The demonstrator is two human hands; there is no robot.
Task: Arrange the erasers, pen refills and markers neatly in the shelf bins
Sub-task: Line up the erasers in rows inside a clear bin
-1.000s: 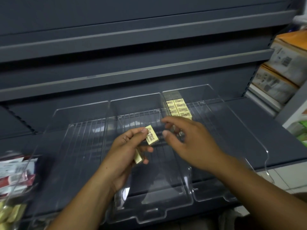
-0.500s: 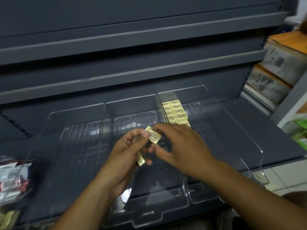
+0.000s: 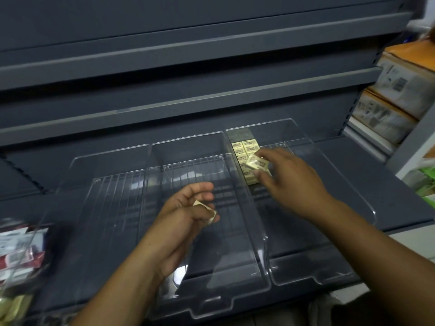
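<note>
The right hand [image 3: 289,182] pinches one eraser [image 3: 257,164] between thumb and fingertips and holds it tilted just above the near end of the row of erasers [image 3: 247,149] in the right bin [image 3: 329,243].

In the head view, a second ago both hands met over the middle bin [image 3: 211,255], where the left hand [image 3: 186,212] offered this eraser up. Half a second ago the right hand had taken hold of it. Now the right hand has carried it across the divider to the row. The picture is blurred there, so I cannot tell whether the eraser already touches those beneath it.

The left hand has stayed over the middle bin, fingers curled round the spare erasers [image 3: 210,217]; how many it holds is hidden.

The handover is done and the placing is in hand. The row fills only the back left of the right bin, so the eraser part of the task looks well short of finished.

The left bin [image 3: 106,220] and the middle bin show no stock, and no refills or markers are plainly visible. Packets [image 3: 16,252] lie at the far left, and cardboard boxes [image 3: 395,100] sit beyond the shelf [image 3: 376,161] on the right.
</note>
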